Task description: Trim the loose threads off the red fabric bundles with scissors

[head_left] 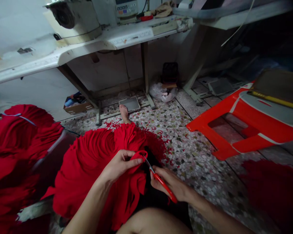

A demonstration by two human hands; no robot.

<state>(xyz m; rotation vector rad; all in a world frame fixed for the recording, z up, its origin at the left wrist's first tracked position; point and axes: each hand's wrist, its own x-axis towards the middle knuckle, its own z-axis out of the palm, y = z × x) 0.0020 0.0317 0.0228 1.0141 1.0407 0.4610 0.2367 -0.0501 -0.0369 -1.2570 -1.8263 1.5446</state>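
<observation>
A big heap of red fabric pieces [88,162] lies over the lap. My left hand [119,165] pinches the edge of one red piece [138,156], which curls into a small loop beyond the fingertips. Red-handled scissors [162,184] are in my right hand [169,183], just to the right of the left one. Their metal blades point up and left, and the tips reach into the red loop. Whether the blades touch the cloth is too small to tell.
More red fabric [26,130] is stacked in a container at left. Ahead stands a sewing table [88,44] with a machine [74,19]. An orange stool [219,125] is at right. Red scraps [158,139] litter the speckled floor [185,159]; a foot pedal [130,104] lies ahead.
</observation>
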